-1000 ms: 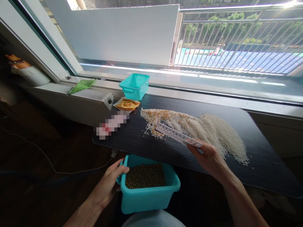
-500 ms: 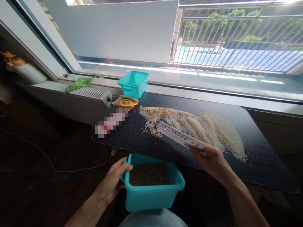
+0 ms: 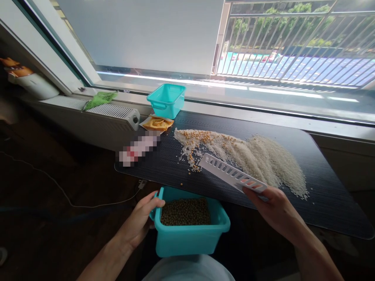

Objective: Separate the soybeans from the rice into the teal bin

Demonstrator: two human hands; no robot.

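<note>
"Holding what, that left hand (image 3: pixel 140 219)?"

"A teal bin (image 3: pixel 189 240), by its left side — thumb over the rim, fingers wrapped at the handle. The bin reaches out to the right of that grip, by the near edge of the black tabletop (image 3: pixel 331 195)."

"And inside it?"

"Dark round beans (image 3: pixel 186 212), just right of the thumb, lying below the rim."

"The right hand (image 3: pixel 275 205)?"

"Closed on one end of a white slotted strip (image 3: pixel 224 175). It runs left and away from that grip, its far end near a heap of white grains (image 3: pixel 269 164). Whether it touches the tabletop, I can't tell."

"Only white ones?"

"Yellow grains (image 3: pixel 205 136) too, mostly at the heap's left end, far from the right grip. A couple lie loose, nearer the left hand."

"Any other container?"

"A second bin (image 3: pixel 167 109), also teal, well beyond the left grip at the table's far left corner — inner walls showing. Something yellow on a white sheet (image 3: pixel 157 123) lies just in front of it."
</note>
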